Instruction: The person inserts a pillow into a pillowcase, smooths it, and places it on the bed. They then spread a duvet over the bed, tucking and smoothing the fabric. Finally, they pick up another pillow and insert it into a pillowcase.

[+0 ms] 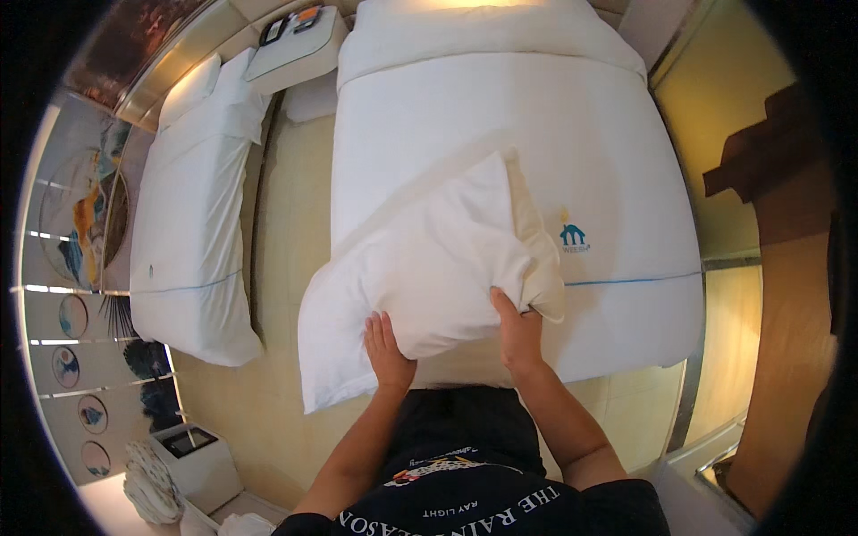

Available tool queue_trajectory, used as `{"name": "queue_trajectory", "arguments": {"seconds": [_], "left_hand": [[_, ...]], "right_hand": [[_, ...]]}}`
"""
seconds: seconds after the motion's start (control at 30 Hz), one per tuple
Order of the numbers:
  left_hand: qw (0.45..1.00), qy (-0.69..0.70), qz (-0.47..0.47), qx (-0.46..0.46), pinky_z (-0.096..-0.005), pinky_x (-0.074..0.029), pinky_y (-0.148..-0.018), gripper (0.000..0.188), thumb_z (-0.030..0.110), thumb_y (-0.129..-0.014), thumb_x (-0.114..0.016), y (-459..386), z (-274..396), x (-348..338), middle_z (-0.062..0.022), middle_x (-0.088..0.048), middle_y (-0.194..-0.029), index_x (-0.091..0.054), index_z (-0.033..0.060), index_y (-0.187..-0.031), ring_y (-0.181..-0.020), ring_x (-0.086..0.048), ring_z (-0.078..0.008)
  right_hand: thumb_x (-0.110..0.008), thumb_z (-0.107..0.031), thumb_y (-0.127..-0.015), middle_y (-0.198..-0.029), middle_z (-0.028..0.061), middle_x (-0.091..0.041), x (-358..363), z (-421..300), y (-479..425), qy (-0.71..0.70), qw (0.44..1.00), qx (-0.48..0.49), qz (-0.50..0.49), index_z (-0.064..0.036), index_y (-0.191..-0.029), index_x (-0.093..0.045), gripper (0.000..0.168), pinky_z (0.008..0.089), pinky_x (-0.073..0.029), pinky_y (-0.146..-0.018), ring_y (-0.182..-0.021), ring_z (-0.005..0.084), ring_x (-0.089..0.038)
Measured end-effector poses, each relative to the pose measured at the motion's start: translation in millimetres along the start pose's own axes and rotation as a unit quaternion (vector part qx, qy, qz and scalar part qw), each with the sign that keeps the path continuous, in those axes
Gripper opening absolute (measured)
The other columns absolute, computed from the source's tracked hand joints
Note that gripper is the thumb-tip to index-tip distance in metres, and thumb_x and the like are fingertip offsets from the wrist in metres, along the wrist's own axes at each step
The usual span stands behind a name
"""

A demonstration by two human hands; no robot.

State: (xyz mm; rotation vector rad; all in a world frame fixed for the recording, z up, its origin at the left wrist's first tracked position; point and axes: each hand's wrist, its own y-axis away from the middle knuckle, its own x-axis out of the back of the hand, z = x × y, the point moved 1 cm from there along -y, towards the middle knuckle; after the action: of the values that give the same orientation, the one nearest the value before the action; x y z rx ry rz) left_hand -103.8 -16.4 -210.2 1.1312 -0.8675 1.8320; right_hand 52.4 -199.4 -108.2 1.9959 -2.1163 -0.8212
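Note:
A white pillow (pixel 442 248) in a pillowcase lies slantwise over the foot of the large bed, right in front of me. Its left end, a flat flap of white cloth (pixel 328 362), reaches past the bed's corner. My right hand (pixel 521 331) grips the near edge close to the right end, thumb on top and fingers hidden underneath. Along that end shows a cream-coloured, shaded side (pixel 536 248). Against the near left part of the pillow rests my left hand (pixel 390 355), its fingers stretched out flat on the cloth.
The large bed (pixel 415 114) has a white cover with a blue stripe and a printed logo. A narrower bed (pixel 188 221) stands left across the tiled floor (pixel 288 201). Between them at the head is a white nightstand (pixel 301 53). A white cabinet (pixel 201 462) stands lower left.

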Motion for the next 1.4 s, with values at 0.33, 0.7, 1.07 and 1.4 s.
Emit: {"name": "queue_trajectory", "arguments": {"seconds": [0.33,0.7,1.07,1.4], "left_hand": [[0.993,0.104,0.034,-0.036,-0.0386,-0.05,-0.069,0.026,-0.001,-0.066,-0.062,-62,-22,88,-0.0124,-0.066,-0.087,-0.064,0.0067,-0.091,-0.08,-0.062,-0.0342],[0.979,0.092,-0.165,-0.077,-0.0411,-0.046,-0.063,0.017,0.016,-0.068,-0.07,-136,13,192,-0.0169,-0.061,-0.072,-0.065,0.0026,-0.077,-0.07,-0.058,-0.0367],[0.963,0.009,-0.265,0.042,-0.0438,-0.047,-0.077,0.05,0.049,-0.084,-0.061,-156,25,-21,-0.017,-0.064,-0.095,-0.061,0.0006,-0.098,-0.091,-0.059,-0.0342],[0.986,0.068,-0.142,-0.062,-0.0514,-0.025,-0.107,0.042,0.027,-0.091,-0.055,-147,4,-24,-0.0222,-0.046,-0.135,-0.053,0.0048,-0.126,-0.13,-0.034,-0.0432]], "right_hand": [[-0.065,-0.014,-0.086,-0.118,0.0089,-0.054,-39,-57,-7,0.079,0.98,0.146,-0.106,0.005,-0.122,-0.05,0.044,0.0288,-0.042,-0.091,-0.105,0.0163,-0.051],[-0.06,-0.015,-0.089,-0.074,0.0037,-0.06,-38,-139,14,0.202,0.951,0.208,-0.104,0.005,-0.086,-0.061,0.02,0.0262,-0.047,-0.054,-0.064,0.0089,-0.056],[-0.056,-0.018,-0.088,-0.107,0.0216,-0.059,44,68,-131,0.374,0.901,0.22,0.016,0.003,-0.097,-0.059,0.023,0.044,-0.043,-0.086,-0.101,0.0378,-0.055],[-0.066,-0.03,-0.083,-0.116,0.0246,-0.055,-55,111,-38,0.429,0.893,0.018,-0.131,0.004,-0.109,-0.056,0.044,0.043,-0.041,-0.092,-0.108,0.0386,-0.052]]}}
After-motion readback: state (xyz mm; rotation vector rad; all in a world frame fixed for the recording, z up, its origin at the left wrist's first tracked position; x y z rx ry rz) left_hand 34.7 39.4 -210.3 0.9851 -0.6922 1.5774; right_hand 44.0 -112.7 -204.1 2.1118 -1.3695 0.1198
